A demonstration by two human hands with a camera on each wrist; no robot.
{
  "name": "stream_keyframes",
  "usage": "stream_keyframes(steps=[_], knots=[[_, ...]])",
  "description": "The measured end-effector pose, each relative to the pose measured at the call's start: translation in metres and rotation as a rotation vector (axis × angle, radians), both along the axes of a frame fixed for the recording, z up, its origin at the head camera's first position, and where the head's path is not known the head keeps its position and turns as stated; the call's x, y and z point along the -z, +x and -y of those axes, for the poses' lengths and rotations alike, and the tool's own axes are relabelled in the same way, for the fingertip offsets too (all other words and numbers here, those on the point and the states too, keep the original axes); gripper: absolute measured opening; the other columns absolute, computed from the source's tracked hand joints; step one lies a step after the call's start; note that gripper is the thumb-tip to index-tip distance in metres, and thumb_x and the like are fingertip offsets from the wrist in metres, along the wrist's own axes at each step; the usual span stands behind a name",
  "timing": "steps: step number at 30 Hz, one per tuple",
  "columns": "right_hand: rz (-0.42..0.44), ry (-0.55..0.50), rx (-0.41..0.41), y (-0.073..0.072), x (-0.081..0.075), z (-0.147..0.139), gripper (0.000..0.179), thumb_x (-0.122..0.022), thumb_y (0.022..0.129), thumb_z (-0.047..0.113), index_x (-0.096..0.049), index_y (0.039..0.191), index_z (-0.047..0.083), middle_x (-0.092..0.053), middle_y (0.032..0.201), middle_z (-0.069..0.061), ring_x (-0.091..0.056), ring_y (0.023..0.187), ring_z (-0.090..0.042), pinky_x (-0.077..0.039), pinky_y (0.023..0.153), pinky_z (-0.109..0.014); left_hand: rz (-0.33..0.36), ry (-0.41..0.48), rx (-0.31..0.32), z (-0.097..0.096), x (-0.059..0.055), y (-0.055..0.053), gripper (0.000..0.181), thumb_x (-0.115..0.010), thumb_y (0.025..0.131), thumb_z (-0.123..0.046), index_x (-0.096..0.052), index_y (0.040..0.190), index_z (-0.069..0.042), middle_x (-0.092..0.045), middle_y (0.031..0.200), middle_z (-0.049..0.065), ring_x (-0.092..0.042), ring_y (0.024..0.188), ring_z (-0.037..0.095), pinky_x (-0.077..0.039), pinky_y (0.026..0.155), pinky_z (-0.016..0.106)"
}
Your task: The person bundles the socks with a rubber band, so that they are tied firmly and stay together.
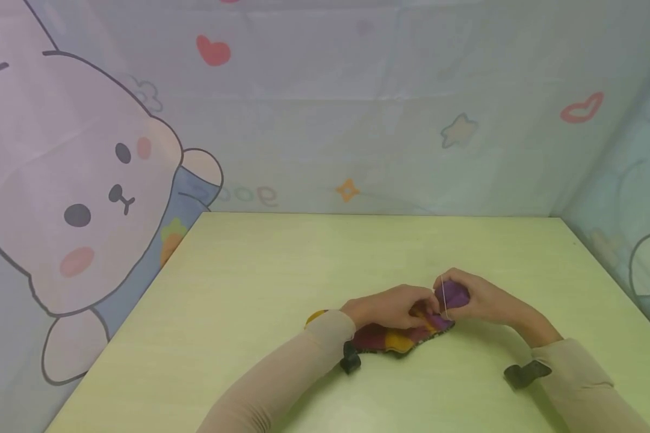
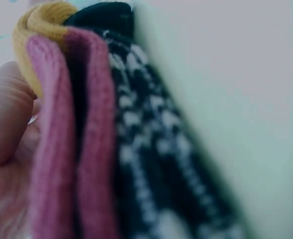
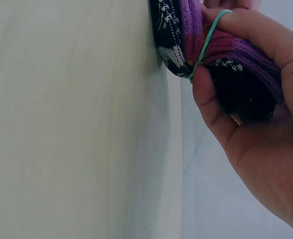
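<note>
Folded knitted socks lie between my hands over the table, striped maroon, yellow and purple outside. Black-and-white knit shows along one side of the socks in the left wrist view; I cannot tell how many there are. My left hand holds their middle from above with bent fingers. My right hand grips the purple end, its thumb and fingers round it. A thin rubber band, green in the right wrist view, stretches across the socks between the right thumb and forefinger. The left fingertips are partly hidden.
The pale yellow-green table spreads around the hands. Behind it hangs a printed cloth with a rabbit, hearts and stars. Dark straps hang at both wrists, below light sleeves.
</note>
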State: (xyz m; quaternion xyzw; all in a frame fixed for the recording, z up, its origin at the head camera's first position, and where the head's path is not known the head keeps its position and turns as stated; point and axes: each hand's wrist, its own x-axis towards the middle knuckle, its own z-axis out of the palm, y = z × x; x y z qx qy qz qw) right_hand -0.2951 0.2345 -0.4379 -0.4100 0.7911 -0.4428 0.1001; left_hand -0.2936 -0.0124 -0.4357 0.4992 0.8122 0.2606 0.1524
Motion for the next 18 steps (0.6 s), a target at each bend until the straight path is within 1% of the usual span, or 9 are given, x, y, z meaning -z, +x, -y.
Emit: stream_keyframes(steps=[2, 3, 4, 5, 7, 10, 12, 15, 18], knots=[[-0.002, 0.012, 0.002, 0.001, -0.001, 0.000, 0.042, -0.074, 0.087, 0.001, -0.053, 0.122, 0.006, -0.057, 0.109, -0.017, -0.062, 0.089, -0.018, -0.057, 0.070, -0.033, 0.010, 0.010, -0.001, 0.000, 0.002, -0.001, 0.020, -0.066, 0.096, -0.005, -0.064, 0.116, -0.009, -0.061, 0.114, -0.004, -0.054, 0.104, -0.001, -0.042, 0.089, 0.009], [-0.011, 0.021, 0.009, 0.001, -0.001, 0.000, 0.042, -0.074, 0.087, 0.001, -0.053, 0.123, 0.006, -0.057, 0.109, -0.016, -0.062, 0.089, -0.017, -0.056, 0.070, -0.033, 0.007, 0.006, 0.004, 0.000, 0.001, 0.000, 0.016, -0.067, 0.096, -0.007, -0.065, 0.112, -0.009, -0.061, 0.114, -0.004, -0.054, 0.106, -0.001, -0.041, 0.090, 0.009], [-0.024, 0.028, 0.016, 0.002, -0.002, 0.001, 0.041, -0.075, 0.087, 0.001, -0.054, 0.122, 0.006, -0.058, 0.109, -0.015, -0.062, 0.089, -0.017, -0.056, 0.071, -0.032, -0.012, -0.004, 0.014, 0.000, 0.001, 0.000, 0.014, -0.066, 0.096, -0.007, -0.066, 0.110, -0.009, -0.060, 0.114, -0.004, -0.053, 0.106, 0.000, -0.040, 0.091, 0.009], [-0.049, 0.035, 0.024, 0.003, -0.003, 0.002, 0.040, -0.075, 0.087, 0.001, -0.056, 0.121, 0.007, -0.058, 0.109, -0.013, -0.061, 0.090, -0.016, -0.056, 0.071, -0.031, -0.028, -0.012, 0.029, -0.001, 0.000, 0.000, 0.013, -0.066, 0.096, -0.007, -0.067, 0.109, -0.009, -0.060, 0.115, -0.003, -0.052, 0.107, 0.000, -0.039, 0.092, 0.009], [-0.127, 0.047, 0.033, 0.004, -0.005, 0.005, 0.038, -0.076, 0.086, 0.000, -0.059, 0.118, 0.008, -0.060, 0.109, -0.009, -0.060, 0.092, -0.015, -0.054, 0.074, -0.031, -0.047, -0.025, 0.049, -0.002, -0.001, 0.000, 0.012, -0.066, 0.096, -0.007, -0.070, 0.108, -0.009, -0.059, 0.116, -0.003, -0.051, 0.109, 0.001, -0.038, 0.093, 0.009], [-0.241, 0.069, 0.058, 0.006, -0.007, 0.010, 0.035, -0.076, 0.083, -0.001, -0.063, 0.113, 0.012, -0.060, 0.108, -0.001, -0.058, 0.094, -0.014, -0.052, 0.078, -0.030, -0.057, -0.048, 0.055, -0.002, -0.002, 0.000, 0.013, -0.066, 0.096, -0.007, -0.071, 0.108, -0.009, -0.059, 0.117, -0.003, -0.051, 0.110, 0.001, -0.037, 0.094, 0.009], [-0.284, 0.086, 0.073, 0.007, -0.008, 0.013, 0.035, -0.077, 0.081, 0.000, -0.065, 0.110, 0.014, -0.061, 0.107, 0.002, -0.057, 0.095, -0.013, -0.051, 0.079, -0.029, -0.064, -0.061, 0.054, -0.003, -0.002, 0.000, 0.013, -0.066, 0.096, -0.008, -0.071, 0.108, -0.009, -0.059, 0.117, -0.003, -0.052, 0.111, 0.000, -0.037, 0.094, 0.009], [-0.269, 0.106, 0.091, 0.009, -0.008, 0.014, 0.037, -0.079, 0.079, 0.000, -0.065, 0.110, 0.015, -0.062, 0.106, 0.003, -0.059, 0.094, -0.012, -0.052, 0.078, -0.029, -0.067, -0.068, 0.055, -0.003, -0.001, -0.001, 0.013, -0.065, 0.097, -0.008, -0.071, 0.108, -0.009, -0.059, 0.117, -0.003, -0.051, 0.111, 0.000, -0.036, 0.095, 0.009], [-0.239, 0.116, 0.094, 0.009, -0.008, 0.014, 0.037, -0.080, 0.079, 0.001, -0.064, 0.110, 0.015, -0.065, 0.106, 0.001, -0.061, 0.094, -0.014, -0.053, 0.076, -0.029, -0.074, -0.064, 0.060, -0.003, -0.001, -0.001, 0.013, -0.065, 0.097, -0.008, -0.072, 0.108, -0.010, -0.059, 0.116, -0.004, -0.051, 0.111, 0.000, -0.036, 0.096, 0.009]])
